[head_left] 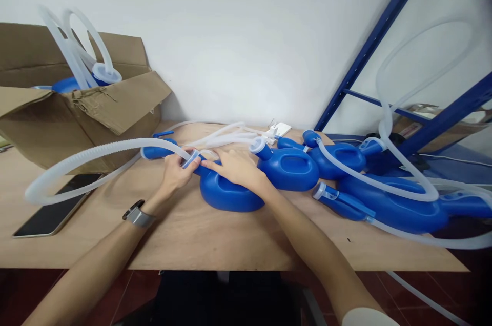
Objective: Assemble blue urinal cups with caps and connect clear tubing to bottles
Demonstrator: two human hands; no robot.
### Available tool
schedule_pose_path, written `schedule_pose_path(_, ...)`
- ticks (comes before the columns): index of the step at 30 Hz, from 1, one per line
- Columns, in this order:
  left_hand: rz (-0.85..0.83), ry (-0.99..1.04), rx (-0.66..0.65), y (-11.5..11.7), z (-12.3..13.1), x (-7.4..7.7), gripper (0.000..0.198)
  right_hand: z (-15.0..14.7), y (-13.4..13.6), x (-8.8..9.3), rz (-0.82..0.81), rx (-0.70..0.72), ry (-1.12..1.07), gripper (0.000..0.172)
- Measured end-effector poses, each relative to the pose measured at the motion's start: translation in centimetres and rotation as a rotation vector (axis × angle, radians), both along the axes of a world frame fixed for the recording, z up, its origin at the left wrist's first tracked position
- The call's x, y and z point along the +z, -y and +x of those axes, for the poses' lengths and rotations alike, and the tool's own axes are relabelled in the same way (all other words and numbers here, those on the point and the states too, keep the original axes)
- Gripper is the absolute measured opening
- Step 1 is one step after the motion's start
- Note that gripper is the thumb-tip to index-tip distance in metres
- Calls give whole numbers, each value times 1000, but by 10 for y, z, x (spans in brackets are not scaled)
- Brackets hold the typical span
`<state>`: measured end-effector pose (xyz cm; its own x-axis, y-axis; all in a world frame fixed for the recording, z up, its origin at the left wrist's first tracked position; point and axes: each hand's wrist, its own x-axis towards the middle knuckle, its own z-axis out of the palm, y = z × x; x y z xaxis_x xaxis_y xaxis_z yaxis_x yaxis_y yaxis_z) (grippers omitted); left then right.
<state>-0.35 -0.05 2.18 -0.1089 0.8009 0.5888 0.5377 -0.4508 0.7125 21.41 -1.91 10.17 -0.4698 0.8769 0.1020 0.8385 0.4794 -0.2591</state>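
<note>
A blue plastic urinal bottle (230, 195) lies on the wooden table in front of me, its neck pointing left. My left hand (177, 173) is closed around the translucent cap (191, 159) at the mouth of that neck. From the cap a white ribbed hose (103, 150) arcs out to the left and curls back. My right hand (234, 167) grips the bottle from above at its neck and handle, thumb reaching toward the cap. The fingers partly hide the neck, so I cannot tell how far the cap is seated.
Several more blue bottles, one of them here (288, 169), lie to the right with hoses looping among them. A cardboard box (115, 116) with hosed bottles stands at the back left, a dark tablet (57, 208) before it. Blue shelf posts (369, 54) rise at the right.
</note>
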Motion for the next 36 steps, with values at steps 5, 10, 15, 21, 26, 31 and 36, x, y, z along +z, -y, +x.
schedule_pose_path(5, -17, 105, -42, -4, 8, 2, 41, 4, 2, 2, 16, 14, 8, 86)
schedule_pose_path(10, -61, 128, -30, -1, 12, 6, 42, 5, 5, 6, 18, 24, 31, 84)
schedule_pose_path(15, -140, -7, -136, 11, 10, 23, 43, 6, 8, 10, -24, 4, 50, 82)
schedule_pose_path(21, -88, -117, 37, 19, 19, 38, 40, 5, 5, 5, -17, -13, 59, 90)
schedule_pose_path(26, -63, -122, 15, 10, 17, 35, 37, 5, 5, 4, -12, -33, 63, 91)
schedule_pose_path(31, -147, 83, -16, 3, 19, 32, 34, 7, 6, 5, -6, -20, 47, 88)
schedule_pose_path(36, -250, 189, -120, 13, 25, 39, 36, 8, 5, 0, 47, 18, 60, 80)
